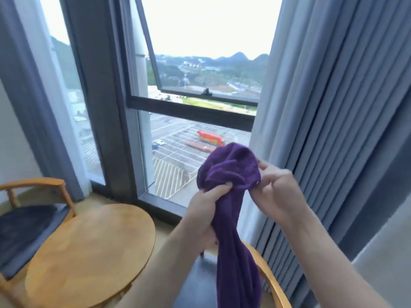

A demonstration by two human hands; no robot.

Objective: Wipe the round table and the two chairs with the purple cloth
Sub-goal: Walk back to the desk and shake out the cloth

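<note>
Above round wooden table (89,252): both hands bunching plush purple cloth (229,174).

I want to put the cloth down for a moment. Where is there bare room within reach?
The round table top shows nothing on it, from the edge by the left chair to the edge nearest the window. The near chair seat is partly covered by the hanging purple cloth, held by the left hand and right hand.
</note>
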